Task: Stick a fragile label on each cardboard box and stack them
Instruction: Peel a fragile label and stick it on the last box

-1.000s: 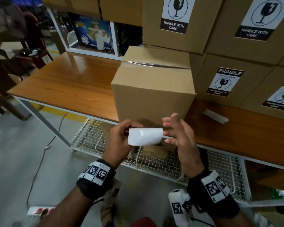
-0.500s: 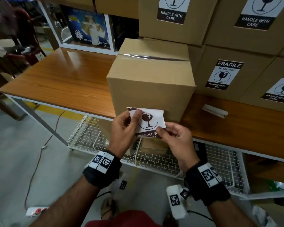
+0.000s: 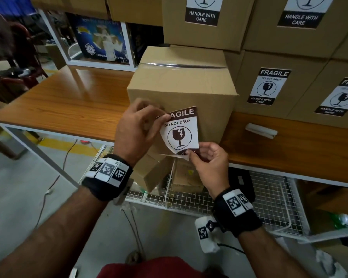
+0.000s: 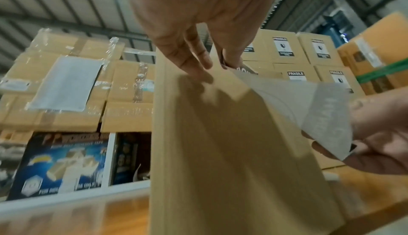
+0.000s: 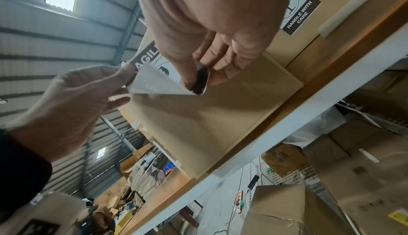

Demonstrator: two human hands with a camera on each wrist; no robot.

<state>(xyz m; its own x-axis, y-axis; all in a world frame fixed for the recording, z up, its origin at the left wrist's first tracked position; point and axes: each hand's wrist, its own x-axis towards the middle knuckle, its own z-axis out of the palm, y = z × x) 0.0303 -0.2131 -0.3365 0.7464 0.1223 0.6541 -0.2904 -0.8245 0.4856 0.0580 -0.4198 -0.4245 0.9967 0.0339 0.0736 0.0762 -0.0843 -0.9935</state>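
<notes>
While backing peels away below, left hand (image 3: 138,129) pinching top corner, right hand (image 3: 208,159) pinching bottom edge of white-and-black printed fragile label (image 3: 180,131), stretched flat for unlabelled brown cardboard box (image 3: 181,85) on wooden bench (image 3: 68,101).

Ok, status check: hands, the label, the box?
Left hand pinches fragile label top, right hand pinches bottom. Label not stuck yet. Unlabelled box right behind, nothing blocking.

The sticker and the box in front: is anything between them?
Only a peeled white backing hangs behind the fragile label; otherwise just air before the cardboard box, seen in both wrist views.
</notes>
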